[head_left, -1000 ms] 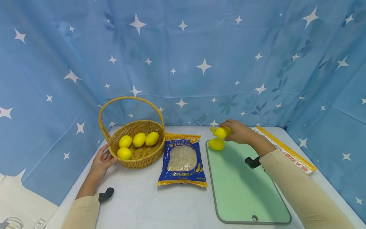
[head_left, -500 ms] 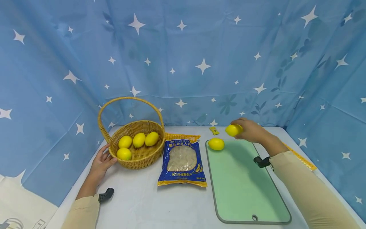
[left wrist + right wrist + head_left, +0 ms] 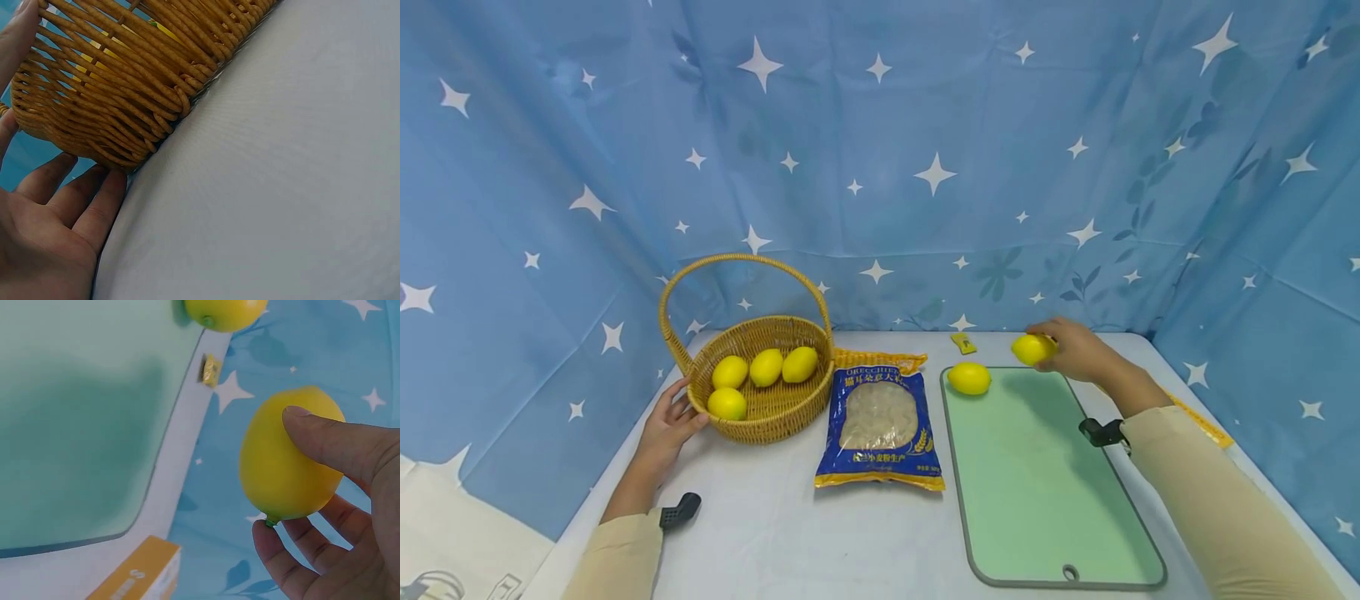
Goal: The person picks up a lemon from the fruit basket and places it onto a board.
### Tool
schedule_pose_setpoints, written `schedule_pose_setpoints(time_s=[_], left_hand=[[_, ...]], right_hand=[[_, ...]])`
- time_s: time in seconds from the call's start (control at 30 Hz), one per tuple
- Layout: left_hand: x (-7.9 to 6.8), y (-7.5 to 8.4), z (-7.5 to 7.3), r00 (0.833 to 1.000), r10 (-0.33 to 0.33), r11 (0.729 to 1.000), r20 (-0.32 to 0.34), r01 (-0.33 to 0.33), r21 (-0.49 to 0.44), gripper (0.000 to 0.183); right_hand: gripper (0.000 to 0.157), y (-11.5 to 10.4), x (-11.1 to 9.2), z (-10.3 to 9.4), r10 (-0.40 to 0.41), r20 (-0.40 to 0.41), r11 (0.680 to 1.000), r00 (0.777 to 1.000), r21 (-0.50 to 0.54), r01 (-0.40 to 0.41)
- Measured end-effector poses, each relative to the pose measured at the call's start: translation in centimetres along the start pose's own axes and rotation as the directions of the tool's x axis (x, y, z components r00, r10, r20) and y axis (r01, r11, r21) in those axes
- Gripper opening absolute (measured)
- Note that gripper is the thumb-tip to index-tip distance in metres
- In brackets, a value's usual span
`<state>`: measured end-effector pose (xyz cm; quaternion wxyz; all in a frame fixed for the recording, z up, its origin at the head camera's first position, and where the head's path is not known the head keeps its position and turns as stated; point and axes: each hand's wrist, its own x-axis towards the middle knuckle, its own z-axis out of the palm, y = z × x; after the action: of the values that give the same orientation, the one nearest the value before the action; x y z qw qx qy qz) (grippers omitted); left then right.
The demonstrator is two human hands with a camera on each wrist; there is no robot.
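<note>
My right hand pinches a yellow lemon between thumb and fingertips, its green stem end pointing down in the right wrist view. The held lemon hangs over the far edge of a green cutting board. A second lemon lies on that board's far left corner. At the left, my left hand rests against the outer wall of a wicker basket, fingers extended along its side. Several lemons lie inside the basket, beneath its tall handle.
A blue and yellow bag of orecchiette pasta lies between basket and board. Behind the board is a small yellow packet. A yellow-orange box sits right of the board, mostly behind the right arm. Blue star-patterned curtain encloses the table.
My right hand has carried its lemon rightward, away from the lemon on the board, uncovering the small yellow packet. The left hand and basket have stayed in place.
</note>
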<state>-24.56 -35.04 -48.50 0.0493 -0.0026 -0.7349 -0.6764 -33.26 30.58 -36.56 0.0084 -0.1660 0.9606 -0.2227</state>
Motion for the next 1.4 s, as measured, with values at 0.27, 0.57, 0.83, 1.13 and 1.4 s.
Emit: schedule_pose_setpoints(time_s=[0.27,0.57,0.83,1.13,1.4], left_hand=[[-0.1,-0.1,0.0,1.000,0.001,1.000,-0.004,-0.001,-0.001,0.078],[-0.1,0.0,0.0,1.000,0.004,1.000,-0.004,-0.004,0.003,0.078],[-0.1,-0.1,0.0,1.000,0.015,1.000,0.003,-0.015,0.022,0.077],[0.0,-0.1,0.1,1.000,0.012,1.000,-0.002,-0.012,0.006,0.078],[0.0,0.1,0.2,1.000,-0.006,1.000,-0.018,0.006,0.019,0.079]], right_hand=[[0.060,2.2,0.0,1.3,0.015,0.014,1.000,1.000,-0.016,-0.014],[0.058,3.2,-0.1,2.8,0.028,0.035,0.999,0.999,0.031,-0.029],[0.057,3.8,0.1,4.0,0.013,0.052,1.000,0.999,0.021,-0.014],[0.060,3.8,0.2,4.8,0.004,0.032,1.000,0.999,0.004,-0.004],[0.060,3.8,0.4,4.8,-0.019,0.023,1.000,1.000,-0.004,0.020]])
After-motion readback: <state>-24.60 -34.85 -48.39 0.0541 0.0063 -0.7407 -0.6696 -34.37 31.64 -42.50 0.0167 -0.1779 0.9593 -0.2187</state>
